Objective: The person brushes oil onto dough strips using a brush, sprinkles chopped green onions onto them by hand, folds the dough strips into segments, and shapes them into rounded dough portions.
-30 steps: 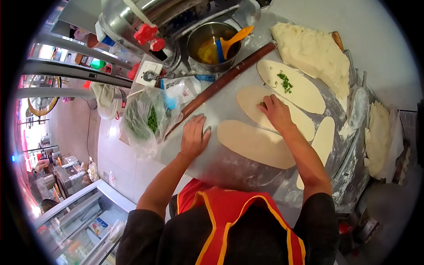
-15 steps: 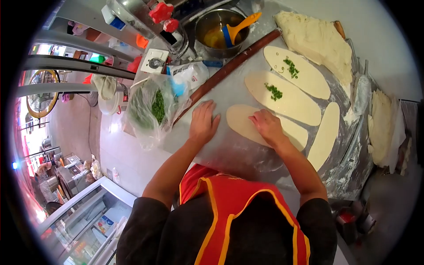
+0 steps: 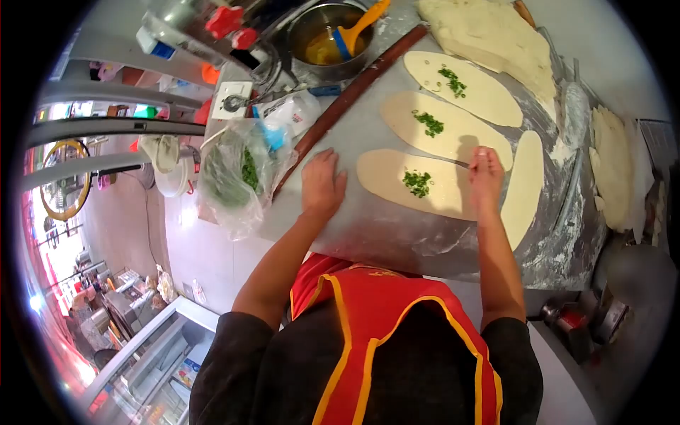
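My left hand (image 3: 322, 185) lies on the metal worktop with its thumb apart from the fingers, holding nothing. Over the right end of the nearest dough sheet (image 3: 382, 173), my right hand (image 3: 486, 183) is closed, its fingertips drawn together; whatever they may hold is hidden. Chopped green onion (image 3: 418, 183) sits in a small heap on this sheet. Behind it, a middle dough sheet (image 3: 467, 140) and a far dough sheet (image 3: 489, 99) each carry a similar heap. A narrower plain dough strip (image 3: 523, 188) lies just right of my right hand.
Left of my left hand is a clear plastic bag (image 3: 230, 180) of chopped greens. A long brown rolling pin (image 3: 354, 99) slants across the worktop. Beyond it stands a metal bowl (image 3: 333, 69) with an orange-handled brush (image 3: 360, 27). A large dough slab (image 3: 489, 46) lies at the back right.
My right hand has moved right from the middle of the nearest dough sheet, where a green onion heap now shows. My left hand stays on the worktop; the view has shifted slightly.
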Motion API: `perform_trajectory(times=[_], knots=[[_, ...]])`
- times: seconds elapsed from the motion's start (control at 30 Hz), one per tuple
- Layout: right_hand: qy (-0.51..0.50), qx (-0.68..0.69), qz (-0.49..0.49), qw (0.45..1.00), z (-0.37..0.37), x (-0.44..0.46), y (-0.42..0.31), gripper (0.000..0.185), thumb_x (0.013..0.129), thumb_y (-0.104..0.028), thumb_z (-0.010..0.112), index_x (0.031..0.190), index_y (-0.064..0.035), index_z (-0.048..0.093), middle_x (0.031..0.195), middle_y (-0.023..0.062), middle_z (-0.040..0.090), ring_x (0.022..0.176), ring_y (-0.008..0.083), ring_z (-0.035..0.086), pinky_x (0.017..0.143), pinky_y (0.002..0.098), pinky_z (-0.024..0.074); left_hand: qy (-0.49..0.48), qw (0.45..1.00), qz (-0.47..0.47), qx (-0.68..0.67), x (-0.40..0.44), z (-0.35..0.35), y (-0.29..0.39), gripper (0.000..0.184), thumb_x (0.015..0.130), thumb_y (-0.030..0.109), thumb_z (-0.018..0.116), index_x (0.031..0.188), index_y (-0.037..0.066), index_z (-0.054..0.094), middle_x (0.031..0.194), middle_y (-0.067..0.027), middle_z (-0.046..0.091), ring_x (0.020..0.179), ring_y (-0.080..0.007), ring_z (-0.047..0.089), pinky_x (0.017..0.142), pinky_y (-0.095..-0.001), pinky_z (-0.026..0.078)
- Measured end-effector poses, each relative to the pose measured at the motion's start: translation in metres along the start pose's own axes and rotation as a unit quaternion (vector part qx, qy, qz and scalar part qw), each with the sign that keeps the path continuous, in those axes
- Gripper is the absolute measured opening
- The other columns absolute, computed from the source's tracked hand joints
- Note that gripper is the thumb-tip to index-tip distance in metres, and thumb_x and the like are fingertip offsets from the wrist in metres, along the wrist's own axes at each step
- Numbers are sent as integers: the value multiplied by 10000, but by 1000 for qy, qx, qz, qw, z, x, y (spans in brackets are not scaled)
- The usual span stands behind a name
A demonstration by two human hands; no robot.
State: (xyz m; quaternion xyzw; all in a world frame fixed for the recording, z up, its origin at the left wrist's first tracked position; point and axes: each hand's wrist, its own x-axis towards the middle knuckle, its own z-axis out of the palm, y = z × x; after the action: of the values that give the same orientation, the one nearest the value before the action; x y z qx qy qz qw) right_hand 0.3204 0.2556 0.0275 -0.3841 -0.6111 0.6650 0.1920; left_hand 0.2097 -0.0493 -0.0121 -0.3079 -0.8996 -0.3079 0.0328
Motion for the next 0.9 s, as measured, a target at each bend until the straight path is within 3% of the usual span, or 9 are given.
perform_trajectory(times=[0.07,0.17,0.27,0.37,0.47,0.6,0.77,0.8,0.9], knots=[[59,-10,-43,997,-45,20,2,185,973,-184,483,878,-55,576,654,-32,468,582,55,412,521,214,350,-8,1000,-5,9,0,-1,1,403,823,97,600,1202,14,494,1278,-158,510,1177,-349,463,1004,-436,327],[142,-238,-149,949,-115,57,10,194,962,-185,489,876,-38,582,661,2,513,595,88,465,548,261,395,-17,1000,4,23,2,-1,4,386,838,97,585,1203,11,491,1282,-163,507,1173,-352,466,1000,-436,327],[197,-366,-126,901,-147,77,7,259,963,-244,472,895,-26,595,697,39,580,646,137,529,619,316,434,-2,999,28,29,4,-1,6,366,833,104,593,1170,-2,499,1252,-181,517,1152,-363,478,976,-443,342],[158,-332,-57,928,-172,87,8,359,971,-315,439,1014,-9,621,887,100,664,824,182,608,758,326,461,7,998,41,36,5,0,7,356,826,89,597,1156,-13,508,1237,-189,522,1137,-369,486,958,-443,353],[167,-89,-11,982,-182,82,6,450,973,-362,413,1151,10,594,1102,156,643,1031,220,601,915,312,431,2,998,37,45,4,0,8,361,823,83,600,1160,-14,511,1236,-190,522,1131,-371,488,961,-440,356],[132,-175,-29,975,-175,57,-5,441,975,-300,429,1246,33,529,1252,202,561,1189,267,522,1032,324,357,8,998,45,38,5,-1,7,372,820,83,604,1168,-12,510,1234,-189,523,1132,-369,490,970,-440,358],[71,-479,-189,854,-153,60,9,414,967,-209,427,1309,21,465,1348,235,458,1270,358,421,1070,363,312,3,999,34,25,4,-3,4,395,819,91,611,1186,-3,500,1239,-183,520,1147,-364,482,987,-435,353],[46,-516,-212,829,-154,61,17,444,952,-215,436,1337,6,427,1379,226,415,1286,375,378,1075,423,292,0,999,30,25,4,-3,4,398,819,94,611,1188,-2,498,1241,-181,519,1152,-363,479,991,-434,351],[16,-632,-202,748,-152,32,19,487,937,-241,456,1357,-2,393,1390,215,398,1299,349,367,1068,489,275,-2,999,25,25,4,-2,5,395,826,110,606,1191,1,499,1251,-171,515,1170,-355,468,1002,-430,342]])
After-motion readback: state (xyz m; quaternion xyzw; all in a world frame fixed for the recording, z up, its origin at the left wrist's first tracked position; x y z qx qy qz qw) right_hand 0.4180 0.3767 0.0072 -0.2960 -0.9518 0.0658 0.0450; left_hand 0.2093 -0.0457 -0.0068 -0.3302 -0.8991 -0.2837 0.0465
